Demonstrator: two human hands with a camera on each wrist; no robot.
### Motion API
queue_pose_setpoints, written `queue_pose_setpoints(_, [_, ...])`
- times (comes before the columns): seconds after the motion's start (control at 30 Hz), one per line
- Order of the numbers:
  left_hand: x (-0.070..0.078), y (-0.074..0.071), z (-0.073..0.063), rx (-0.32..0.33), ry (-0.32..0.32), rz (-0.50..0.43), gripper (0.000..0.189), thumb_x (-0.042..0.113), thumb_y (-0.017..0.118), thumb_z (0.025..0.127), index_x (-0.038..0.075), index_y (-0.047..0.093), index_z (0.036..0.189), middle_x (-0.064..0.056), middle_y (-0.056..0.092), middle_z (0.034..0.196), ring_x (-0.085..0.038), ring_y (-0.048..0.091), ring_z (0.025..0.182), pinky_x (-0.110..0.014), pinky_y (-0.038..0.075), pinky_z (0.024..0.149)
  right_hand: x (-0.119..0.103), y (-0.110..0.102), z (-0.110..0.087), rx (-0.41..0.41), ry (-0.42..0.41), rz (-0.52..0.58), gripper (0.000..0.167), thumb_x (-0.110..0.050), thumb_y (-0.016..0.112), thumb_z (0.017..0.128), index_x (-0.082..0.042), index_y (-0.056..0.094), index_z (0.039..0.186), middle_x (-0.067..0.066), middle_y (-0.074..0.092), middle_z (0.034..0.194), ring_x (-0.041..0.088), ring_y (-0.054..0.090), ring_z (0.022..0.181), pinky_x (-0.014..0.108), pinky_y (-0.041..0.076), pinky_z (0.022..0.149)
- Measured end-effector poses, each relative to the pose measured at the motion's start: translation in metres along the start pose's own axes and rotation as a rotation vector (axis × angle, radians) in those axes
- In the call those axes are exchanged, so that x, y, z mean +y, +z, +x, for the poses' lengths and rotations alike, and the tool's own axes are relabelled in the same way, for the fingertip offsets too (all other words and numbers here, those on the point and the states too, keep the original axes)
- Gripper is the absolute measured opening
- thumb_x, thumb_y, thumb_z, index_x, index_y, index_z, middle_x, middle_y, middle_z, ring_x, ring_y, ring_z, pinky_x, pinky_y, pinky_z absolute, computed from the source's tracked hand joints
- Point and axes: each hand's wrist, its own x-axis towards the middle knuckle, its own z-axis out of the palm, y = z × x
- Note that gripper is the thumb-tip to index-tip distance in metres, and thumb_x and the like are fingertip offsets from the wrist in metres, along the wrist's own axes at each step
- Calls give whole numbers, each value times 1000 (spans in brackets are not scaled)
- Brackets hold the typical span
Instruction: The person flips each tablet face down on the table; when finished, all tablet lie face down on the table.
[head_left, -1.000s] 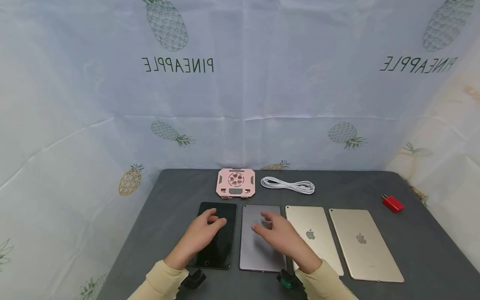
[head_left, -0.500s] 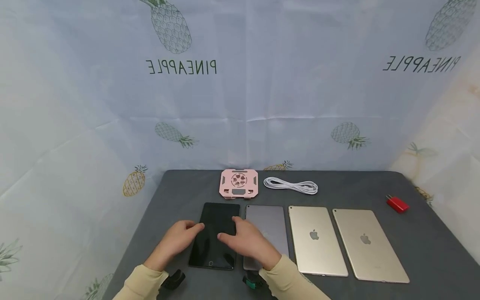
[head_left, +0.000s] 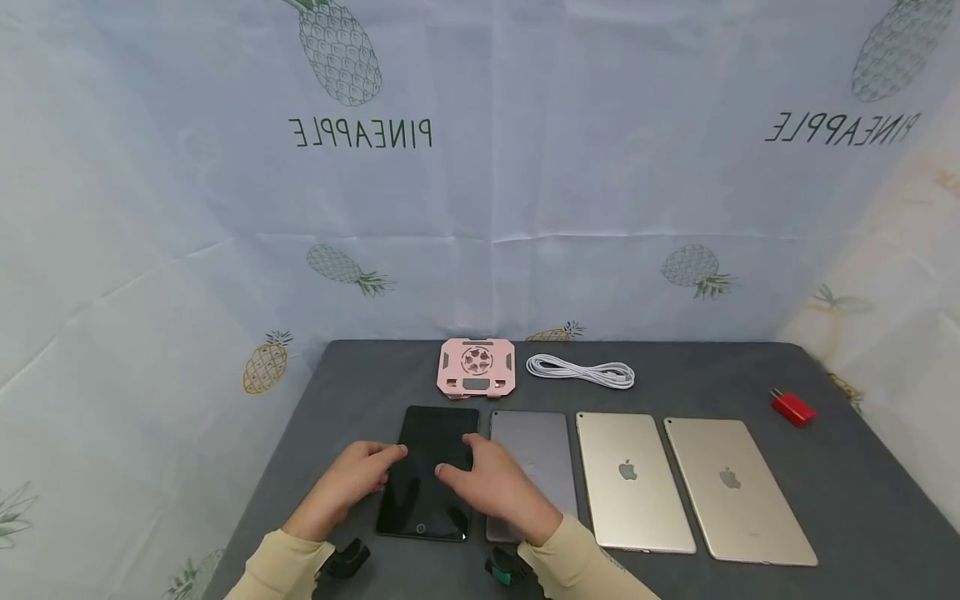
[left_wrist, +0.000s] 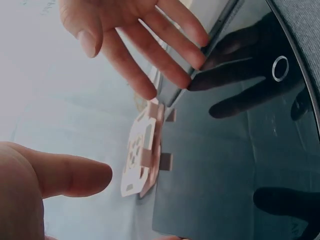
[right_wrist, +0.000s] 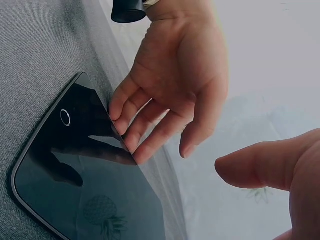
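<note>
A tablet with a black screen point(head_left: 427, 467) lies face up on the dark grey table. My left hand point(head_left: 351, 480) is at its left edge; the right wrist view shows this hand's point(right_wrist: 185, 70) fingertips touching that edge, fingers fairly straight and thumb raised clear. At the opposite edge is my right hand point(head_left: 495, 482), partly over a grey tablet point(head_left: 536, 437). Across the black screen in the left wrist view, the right hand's point(left_wrist: 130, 25) fingers are extended, their tips at the edge. Both thumbs stand above the glass. The fingers' undersides are partly hidden.
To the right lie two gold tablets, backs up: a nearer one point(head_left: 630, 508) and a farther one point(head_left: 738, 508). Behind are a pink folding stand point(head_left: 476, 367) and a coiled white cable point(head_left: 581, 372). A red plug adapter point(head_left: 793, 408) lies far right. A pineapple-print cloth point(head_left: 480, 192) hangs behind.
Over the last second both hands have moved left and down, from above the black and grey tablets to either side of the black one. They have barely moved in the last half second.
</note>
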Motion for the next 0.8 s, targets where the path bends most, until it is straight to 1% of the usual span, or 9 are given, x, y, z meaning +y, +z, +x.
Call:
queue_pose_setpoints(0.07, [1, 0, 0, -11, 2, -9, 56, 35, 61, 109, -9, 65, 142, -4, 61, 85, -18, 56, 75, -34, 56, 78, 0, 0, 0, 9, 4, -6, 75, -42, 74, 98, 6, 55, 152, 28, 62, 150, 46, 60, 140, 66, 52, 110])
queue_pose_setpoints(0.13, [2, -1, 1, -27, 0, -20, 58, 36, 61, 108, -11, 63, 142, -10, 65, 98, -19, 59, 80, -35, 57, 79, 0, -1, 0, 10, 4, -9, 74, -42, 74, 98, 6, 55, 151, 27, 63, 150, 46, 60, 139, 66, 53, 110])
queue_pose_setpoints(0.2, [2, -3, 1, -33, -6, -27, 61, 38, 61, 108, -12, 61, 143, -15, 68, 117, -21, 63, 89, -36, 59, 81, 0, -1, 0, 5, 3, -10, 74, -42, 74, 98, 6, 55, 151, 27, 63, 149, 46, 61, 139, 65, 53, 109])
queue_pose_setpoints(0.27, [2, -4, 3, -37, -17, -34, 64, 39, 61, 108, -13, 59, 144, -22, 68, 125, -22, 65, 93, -37, 60, 83, -2, -3, 0, -5, -3, -8, 74, -42, 74, 98, 6, 55, 151, 27, 64, 148, 46, 62, 137, 65, 54, 108])
queue_pose_setpoints(0.4, [0, -8, 4, -46, -32, -40, 70, 42, 62, 107, -15, 55, 147, -28, 66, 134, -24, 67, 98, -40, 61, 87, -3, -5, 0, -24, -4, -9, 74, -44, 73, 98, 4, 56, 152, 26, 65, 146, 44, 64, 135, 64, 55, 105])
queue_pose_setpoints(0.57, [1, -12, 3, -60, -26, -66, 71, 44, 61, 106, -14, 55, 147, -30, 64, 135, -28, 68, 103, -42, 62, 90, -3, -6, 2, -40, -2, -5, 74, -45, 72, 99, 3, 55, 153, 26, 66, 145, 43, 67, 130, 63, 57, 102])
queue_pose_setpoints(0.73, [10, -20, -2, -63, -8, -98, 68, 41, 60, 107, -12, 55, 148, -30, 62, 141, -30, 69, 108, -41, 62, 89, -4, -8, 3, -48, 4, -5, 76, -48, 71, 100, 2, 54, 154, 26, 66, 144, 42, 67, 129, 62, 57, 101])
queue_pose_setpoints(0.8, [13, -22, -5, -73, 5, -104, 67, 41, 61, 107, -11, 55, 150, -30, 61, 145, -30, 70, 113, -41, 63, 92, -4, -9, 3, -46, 7, -1, 76, -49, 70, 100, 2, 54, 153, 26, 66, 144, 42, 68, 127, 61, 58, 99])
